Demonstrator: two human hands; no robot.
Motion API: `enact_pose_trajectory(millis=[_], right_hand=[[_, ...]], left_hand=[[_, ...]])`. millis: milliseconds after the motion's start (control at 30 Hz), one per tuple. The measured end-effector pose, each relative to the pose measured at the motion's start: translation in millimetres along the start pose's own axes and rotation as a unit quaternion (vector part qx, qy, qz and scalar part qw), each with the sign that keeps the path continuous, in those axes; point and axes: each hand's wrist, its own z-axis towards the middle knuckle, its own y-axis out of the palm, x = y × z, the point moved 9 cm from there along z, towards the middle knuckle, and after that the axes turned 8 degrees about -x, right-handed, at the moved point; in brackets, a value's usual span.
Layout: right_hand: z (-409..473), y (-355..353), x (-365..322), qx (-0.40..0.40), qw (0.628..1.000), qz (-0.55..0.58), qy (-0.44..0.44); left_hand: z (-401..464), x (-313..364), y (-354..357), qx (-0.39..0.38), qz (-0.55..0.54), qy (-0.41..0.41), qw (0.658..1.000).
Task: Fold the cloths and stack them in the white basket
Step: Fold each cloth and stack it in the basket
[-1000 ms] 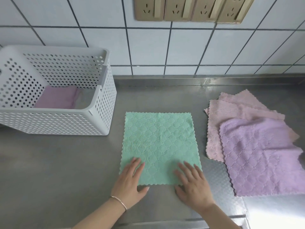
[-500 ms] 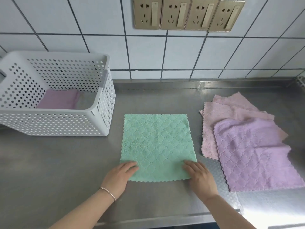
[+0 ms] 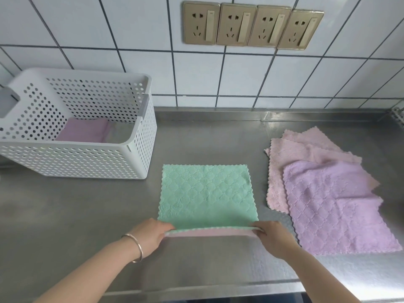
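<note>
A green quilted cloth lies spread on the steel counter in front of me. My left hand pinches its near left corner and my right hand pinches its near right corner. The near edge is lifted off the counter and shows a pink underside. To the right lies a pile of flat cloths: a purple cloth on top of pink cloths. At the back left stands the white basket, perforated, with a folded purple cloth on its floor.
The steel counter meets a white tiled wall at the back, with a row of gold sockets above. The counter's front edge runs just below my forearms. A bracelet is on my left wrist.
Both hands slid from flat on the green cloth out to its near corners, took hold of them and raised the near edge. The camera view tilted upward.
</note>
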Motion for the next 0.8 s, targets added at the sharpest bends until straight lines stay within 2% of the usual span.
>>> enact_pose_trajectory(millis=[200,333,400,467,533,600,700,800], right_hand=[[-18.4,35.5,-1.9,-0.173,0.981,-0.086,-0.005],[-22.0,34.5,3.1,-0.218,0.974,-0.056,0.006],[-18.4,22.8,6.0,-0.195,0.980,0.013,0.022],[-12.8,8.8,10.9,-0.144,0.982,0.110,0.047],[-8.0,-2.6,15.6,-0.075,0.967,0.234,0.070],[-3.3,-12.5,17.7,-0.002,0.945,0.319,0.073],[2.6,-20.9,14.4,0.061,0.936,0.336,0.090],[13.0,-24.0,11.7,0.093,0.932,0.333,0.105]], left_hand=[[-19.8,1.7,30.3,-0.131,-0.053,0.000,0.990],[-22.0,-6.7,27.0,-0.143,-0.093,-0.022,0.985],[-19.8,-13.1,13.9,-0.094,-0.162,-0.036,0.982],[-17.0,-24.1,-2.2,-0.010,-0.245,-0.066,0.967],[-14.7,-32.4,-11.7,0.066,-0.320,-0.087,0.941],[-12.0,-32.9,-16.3,0.106,-0.373,-0.104,0.916],[-3.9,-31.3,-21.6,0.134,-0.413,-0.118,0.893],[4.9,-33.3,-27.3,0.143,-0.422,-0.129,0.886]])
